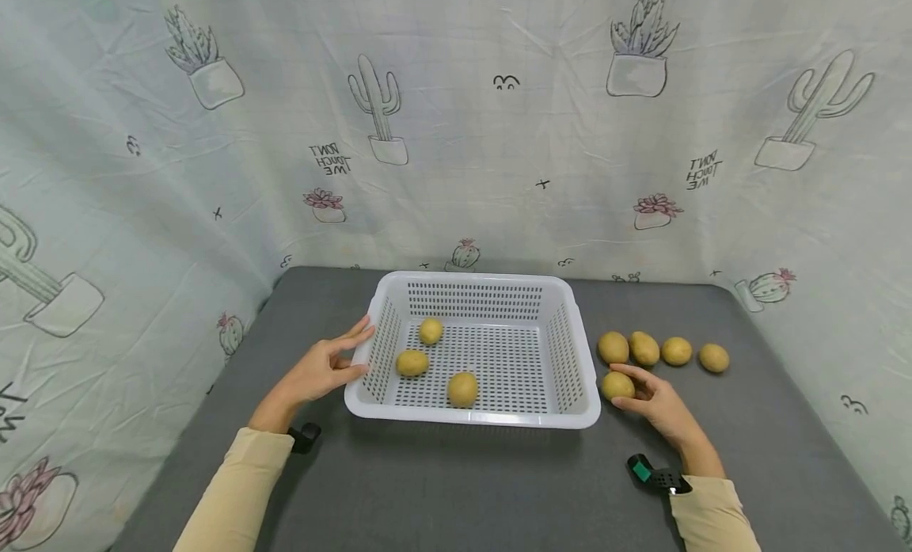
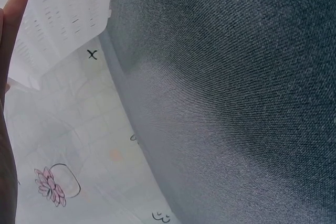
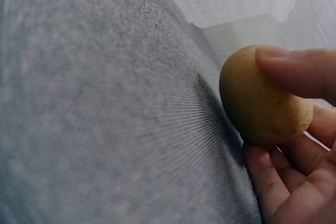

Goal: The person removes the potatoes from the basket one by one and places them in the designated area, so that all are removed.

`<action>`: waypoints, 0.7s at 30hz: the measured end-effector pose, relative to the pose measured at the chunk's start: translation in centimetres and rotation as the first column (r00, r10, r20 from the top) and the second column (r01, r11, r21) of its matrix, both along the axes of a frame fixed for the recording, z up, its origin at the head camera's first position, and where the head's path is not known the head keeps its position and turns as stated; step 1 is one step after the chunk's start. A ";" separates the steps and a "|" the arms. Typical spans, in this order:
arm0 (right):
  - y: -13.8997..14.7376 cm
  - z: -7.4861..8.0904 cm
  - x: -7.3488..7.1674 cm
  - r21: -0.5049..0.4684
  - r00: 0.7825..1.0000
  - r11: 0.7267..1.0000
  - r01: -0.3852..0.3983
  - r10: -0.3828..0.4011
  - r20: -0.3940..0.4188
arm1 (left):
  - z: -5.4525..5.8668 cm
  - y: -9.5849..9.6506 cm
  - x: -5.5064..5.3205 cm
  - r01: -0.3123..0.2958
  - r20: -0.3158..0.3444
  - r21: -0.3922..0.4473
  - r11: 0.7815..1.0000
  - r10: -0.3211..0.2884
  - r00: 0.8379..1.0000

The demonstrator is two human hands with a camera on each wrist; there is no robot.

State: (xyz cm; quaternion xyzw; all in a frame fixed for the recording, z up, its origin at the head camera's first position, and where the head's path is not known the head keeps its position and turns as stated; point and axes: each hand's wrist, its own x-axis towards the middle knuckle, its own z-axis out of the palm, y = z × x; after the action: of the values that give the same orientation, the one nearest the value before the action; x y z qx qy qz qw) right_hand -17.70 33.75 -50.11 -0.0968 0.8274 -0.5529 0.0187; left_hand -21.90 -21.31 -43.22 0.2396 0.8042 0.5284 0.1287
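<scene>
A white perforated plastic basket [image 1: 466,420] stands on the grey table with three potatoes inside: one at the back [image 1: 431,331], one at the left [image 1: 412,363] and one near the front [image 1: 462,390]. My left hand [image 1: 313,370] rests at the basket's left rim, its fingers fairly straight and spread; the left wrist view shows only part of it, beside the basket wall [image 2: 58,30]. Just right of the basket, my right hand [image 1: 659,401] holds a potato [image 1: 617,386] between thumb and fingers. In the right wrist view, the thumb lies across that potato [image 3: 257,98].
Behind the held potato, several more form a row on the table: a left one [image 1: 613,348], two in the middle [image 1: 644,349] and a right one [image 1: 713,358]. A white curtain [image 1: 456,140] printed with plants hangs behind and beside the grey table [image 1: 456,489].
</scene>
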 end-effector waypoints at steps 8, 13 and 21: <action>0.0 0.0 0.2 -0.059 0.999 0.997 -0.047 0.045 -0.027 | 0.1 0.1 0.1 -0.005 0.007 0.006 1.000 0.005 1.000; 0.4 -0.3 0.1 -0.115 0.996 0.991 -0.075 0.069 -0.052 | 0.1 0.0 0.1 -0.006 -0.001 0.001 1.000 0.006 1.000; 0.9 -0.1 0.1 -0.178 0.994 0.980 -0.088 0.075 -0.079 | 0.1 0.0 0.1 -0.010 -0.002 0.005 1.000 0.010 1.000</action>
State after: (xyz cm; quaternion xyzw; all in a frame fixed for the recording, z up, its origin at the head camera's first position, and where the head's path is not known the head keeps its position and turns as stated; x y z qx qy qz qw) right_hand -17.56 34.64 -50.24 -0.1516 0.7690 -0.6210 0.0027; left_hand -21.76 -21.28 -43.12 0.2362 0.8042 0.5309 0.1246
